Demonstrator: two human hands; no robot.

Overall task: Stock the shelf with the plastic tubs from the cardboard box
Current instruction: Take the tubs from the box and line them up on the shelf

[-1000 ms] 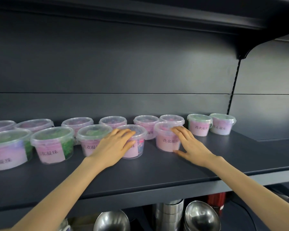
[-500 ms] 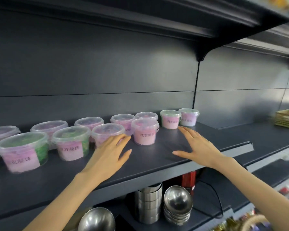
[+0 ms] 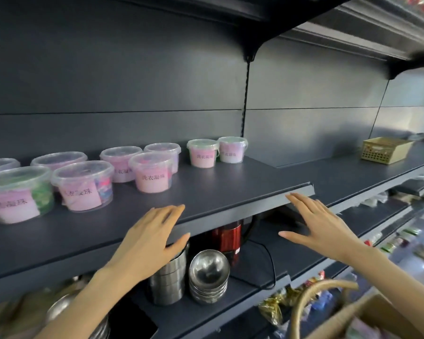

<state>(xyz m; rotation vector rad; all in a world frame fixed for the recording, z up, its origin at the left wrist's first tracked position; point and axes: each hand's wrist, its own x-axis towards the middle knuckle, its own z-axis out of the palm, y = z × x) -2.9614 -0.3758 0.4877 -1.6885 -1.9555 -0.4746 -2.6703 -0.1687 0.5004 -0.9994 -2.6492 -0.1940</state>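
Where cropped by the lower right corner, barely legible: cardboard box (image 3: 367,316), blurred, well below the shelf (image 3: 230,189) and off its right end, contents indistinct. Also cut off, at the shelf's left end: the outermost of the plastic tubs (image 3: 153,172), standing upright in two loose rows on the shelf. Before the shelf's front edge: left hand (image 3: 152,238), fingers straight and together, gripping nothing, contact with the edge unclear, hiding part of the steel cups (image 3: 167,282) under the shelf. By the shelf's right front corner: right hand (image 3: 323,228), fingers spread, empty. Under the shelf too: stacked steel bowls (image 3: 209,272), shiny and round, beside a red canister (image 3: 227,234). Clear round tubs, snap lids, pink labels; matte dark shelf; tan perforated basket (image 3: 384,150) beyond its right end.
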